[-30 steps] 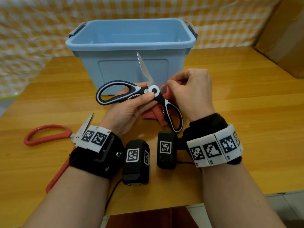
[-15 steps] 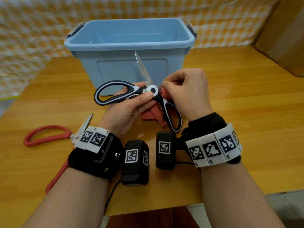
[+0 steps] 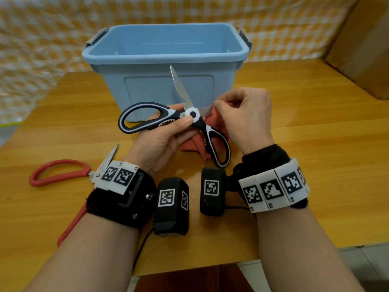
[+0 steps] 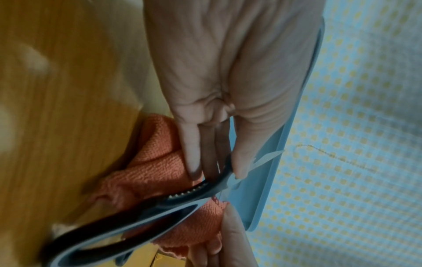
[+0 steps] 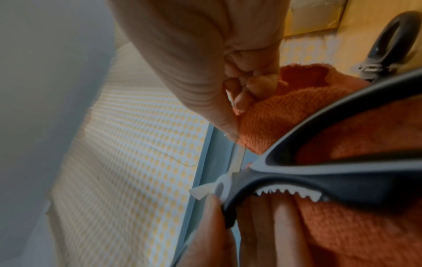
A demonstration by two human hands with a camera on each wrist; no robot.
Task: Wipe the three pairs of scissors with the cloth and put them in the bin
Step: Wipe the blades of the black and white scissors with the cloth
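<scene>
The stiff, sharp-bladed black-handled scissors (image 3: pixel 174 121) are gripped at the pivot by the left hand (image 3: pixel 162 140), while the soft cloth (image 3: pixel 216 121) is pinched round one blade by the right hand (image 3: pixel 244 121).

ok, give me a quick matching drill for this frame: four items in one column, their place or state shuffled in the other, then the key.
Items
1. black-and-white scissors
2. red scissors
3. cloth
4. bin

Place or state
A. stands at the back of the table, no scissors visible inside
B. pinched by the right hand around one blade
C. lies on the table, partly hidden under the left wrist
D. held open in the left hand

Pairs: 1-D, 2-C, 3-B, 4-A
</scene>
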